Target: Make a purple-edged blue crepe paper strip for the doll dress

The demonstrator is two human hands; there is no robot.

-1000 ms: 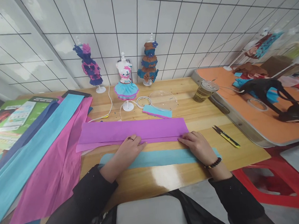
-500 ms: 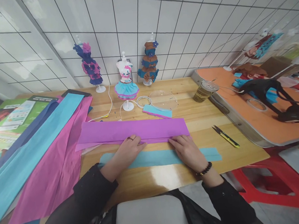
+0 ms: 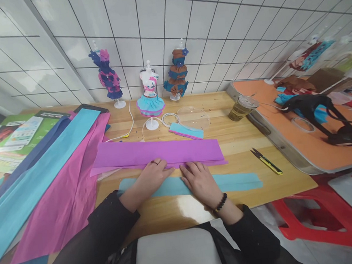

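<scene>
A long purple sheet (image 3: 153,152), thin like crepe paper or cloth, lies folded lengthwise across the table. Along its near edge, a narrow fold runs from side to side. My left hand (image 3: 152,175) pinches this edge near the middle, fingers together. Just to the right, my right hand (image 3: 199,181) has its fingers bent and pressed on the same edge, with its thumb close to the left fingertips. Beneath both wrists a light blue strip (image 3: 237,181) lies flat, partly covered by my hands.
Pink material (image 3: 66,173) and a long blue strip (image 3: 41,163) lie at left. Several small dress forms, one in a blue skirt (image 3: 151,105), stand by the wall. A lidded cup (image 3: 241,108) and yellow-black thread snips (image 3: 266,161) are at right, beside an orange table (image 3: 272,120).
My right hand has slid left along the purple sheet's near edge, from its right end to beside my left hand. My left hand stays at nearly the same place.
</scene>
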